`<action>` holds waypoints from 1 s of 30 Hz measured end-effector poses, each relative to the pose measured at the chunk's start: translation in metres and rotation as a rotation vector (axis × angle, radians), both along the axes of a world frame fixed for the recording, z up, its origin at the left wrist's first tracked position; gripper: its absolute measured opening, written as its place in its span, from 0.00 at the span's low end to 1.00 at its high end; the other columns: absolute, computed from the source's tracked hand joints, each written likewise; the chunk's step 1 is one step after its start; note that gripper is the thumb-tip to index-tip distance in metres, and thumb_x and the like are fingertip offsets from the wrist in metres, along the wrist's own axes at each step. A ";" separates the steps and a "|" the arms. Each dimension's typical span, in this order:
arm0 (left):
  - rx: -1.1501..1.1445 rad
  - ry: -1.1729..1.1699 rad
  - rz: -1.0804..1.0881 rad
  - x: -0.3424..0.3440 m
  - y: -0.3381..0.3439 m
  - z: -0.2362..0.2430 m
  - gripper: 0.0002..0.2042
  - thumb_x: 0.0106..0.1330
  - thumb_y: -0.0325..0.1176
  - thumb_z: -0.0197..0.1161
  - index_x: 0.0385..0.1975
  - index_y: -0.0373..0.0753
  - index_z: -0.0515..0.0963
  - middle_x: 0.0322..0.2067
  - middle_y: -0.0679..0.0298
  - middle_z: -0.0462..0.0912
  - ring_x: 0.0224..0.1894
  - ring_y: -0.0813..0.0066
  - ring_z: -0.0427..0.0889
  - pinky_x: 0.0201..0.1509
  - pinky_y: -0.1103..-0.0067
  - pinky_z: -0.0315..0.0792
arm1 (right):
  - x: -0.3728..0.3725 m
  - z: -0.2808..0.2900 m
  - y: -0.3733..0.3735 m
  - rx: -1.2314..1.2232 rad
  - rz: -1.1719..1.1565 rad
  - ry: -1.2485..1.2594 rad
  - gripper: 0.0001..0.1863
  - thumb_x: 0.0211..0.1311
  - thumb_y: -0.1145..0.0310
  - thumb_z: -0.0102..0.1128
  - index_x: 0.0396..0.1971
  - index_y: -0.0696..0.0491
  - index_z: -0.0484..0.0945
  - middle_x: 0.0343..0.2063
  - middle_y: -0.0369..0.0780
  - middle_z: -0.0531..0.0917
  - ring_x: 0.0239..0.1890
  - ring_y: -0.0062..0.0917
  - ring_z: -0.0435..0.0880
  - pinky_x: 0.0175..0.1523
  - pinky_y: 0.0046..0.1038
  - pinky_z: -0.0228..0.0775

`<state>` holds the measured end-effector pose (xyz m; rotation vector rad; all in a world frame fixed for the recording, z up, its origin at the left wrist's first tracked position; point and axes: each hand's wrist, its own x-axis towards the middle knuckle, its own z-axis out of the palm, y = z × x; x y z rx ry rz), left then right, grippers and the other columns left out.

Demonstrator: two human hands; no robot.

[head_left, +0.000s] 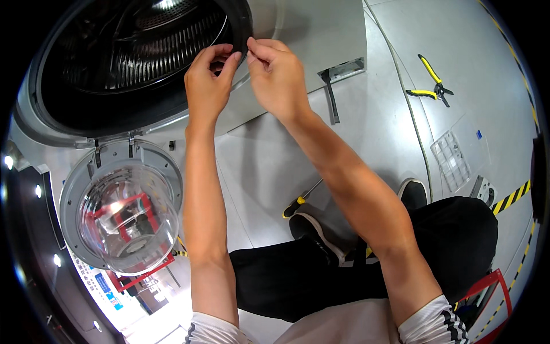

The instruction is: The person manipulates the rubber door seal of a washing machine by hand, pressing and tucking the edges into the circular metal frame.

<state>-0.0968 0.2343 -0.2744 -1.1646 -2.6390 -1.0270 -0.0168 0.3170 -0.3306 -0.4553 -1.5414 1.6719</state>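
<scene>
A front-loading washing machine (pixel 292 34) has its drum (pixel 143 54) open, ringed by a dark rubber door seal (pixel 240 20). A thin bright wire (pixel 224 26) runs along the opening. My left hand (pixel 209 86) is curled at the seal's right side, fingertips pinched where the wire disappears; what they grip is hidden. Just right of it, my right hand (pixel 275 80) pinches the seal's edge. The hinged door (pixel 77 203) with its clear bowl hangs open at lower left. A metal latch piece (pixel 349 66) with a dark strap sits at the machine's lower edge.
Yellow-handled pliers (pixel 429 80), a clear compartment box (pixel 450 160) and a metal part (pixel 481 189) lie on the floor at right. A screwdriver (pixel 298 203) lies by my shoe (pixel 309 235). A cable (pixel 412 114) crosses the floor. Striped tape (pixel 513 195) and red frames (pixel 498 281) are at the edges.
</scene>
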 end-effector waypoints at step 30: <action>-0.239 0.484 -0.038 -0.002 -0.030 -0.014 0.12 0.51 0.28 0.67 0.37 0.36 0.81 0.34 0.59 0.81 0.34 0.59 0.81 0.37 0.71 0.75 | -0.016 -0.011 -0.010 -0.122 0.156 -0.206 0.12 0.54 0.69 0.64 0.34 0.62 0.81 0.29 0.40 0.85 0.32 0.20 0.84 0.37 0.19 0.73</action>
